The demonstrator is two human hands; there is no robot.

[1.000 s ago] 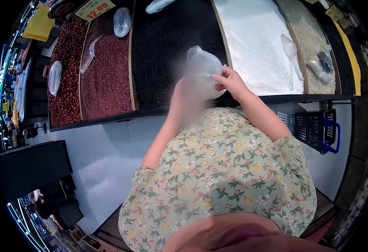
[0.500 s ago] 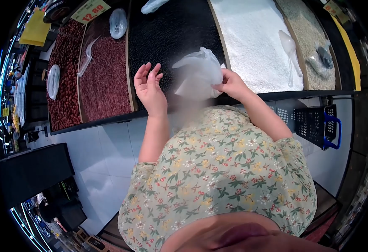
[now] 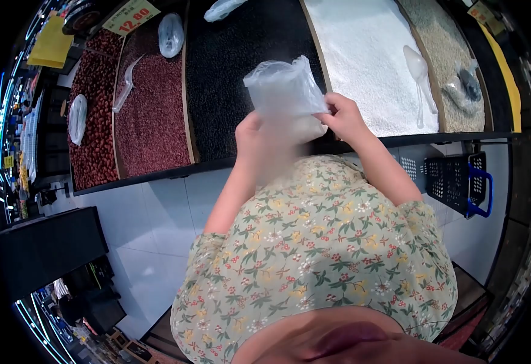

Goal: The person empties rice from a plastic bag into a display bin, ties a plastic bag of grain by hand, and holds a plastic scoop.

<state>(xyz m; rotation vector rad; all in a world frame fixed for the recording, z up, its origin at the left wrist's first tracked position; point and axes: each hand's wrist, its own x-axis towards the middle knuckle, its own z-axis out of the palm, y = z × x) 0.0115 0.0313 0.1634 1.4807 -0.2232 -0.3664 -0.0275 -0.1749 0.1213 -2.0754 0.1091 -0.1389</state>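
A thin, translucent white plastic bag [image 3: 292, 82] is held up in front of my body, over the near edge of the black beans [image 3: 241, 60]. My right hand [image 3: 347, 121] pinches its right side between thumb and fingers. Against the bag's lower left is my left hand [image 3: 250, 136]. A blurred patch covers its fingers, so their grip cannot be made out. The lower part of the bag is smeared by the same blur.
Beside the beans lie bins of dark red grains [image 3: 156, 115], red dates [image 3: 92, 145], white grain [image 3: 368, 73] and pale grain [image 3: 447, 48]. A clear scoop [image 3: 416, 64] rests on the white grain. A black basket [image 3: 456, 182] with a blue handle stands below at right.
My left hand has moved right, from apart with spread fingers to beside the bag. The bag has tilted more upright, and my right hand has shifted slightly right and down.
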